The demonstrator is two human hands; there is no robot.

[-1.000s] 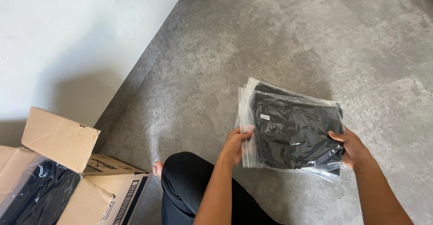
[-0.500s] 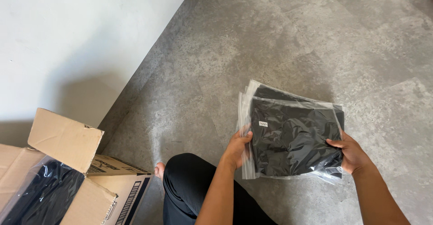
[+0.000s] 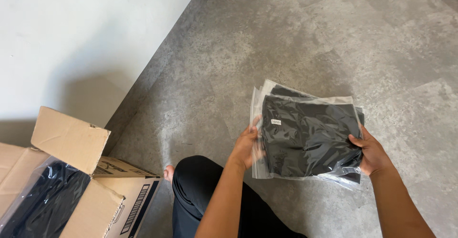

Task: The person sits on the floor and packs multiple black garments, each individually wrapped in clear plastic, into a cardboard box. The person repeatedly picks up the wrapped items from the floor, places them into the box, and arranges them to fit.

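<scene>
A clear plastic bag with a folded black garment is held flat above the grey floor. My left hand grips its left edge and my right hand grips its right edge. Under it lies at least one more bagged black garment, its edges showing at the top and bottom. I cannot tell whether the lower bags rest on the floor or are held with the top one.
An open cardboard box stands at the lower left by the white wall, with black bagged garments inside. My knee in black trousers and a bare toe are between box and bags. Grey floor stretches ahead.
The top bag has turned a little, squaring up over the bags beneath. My hands have shifted slightly along its edges. The view has drifted a bit.
</scene>
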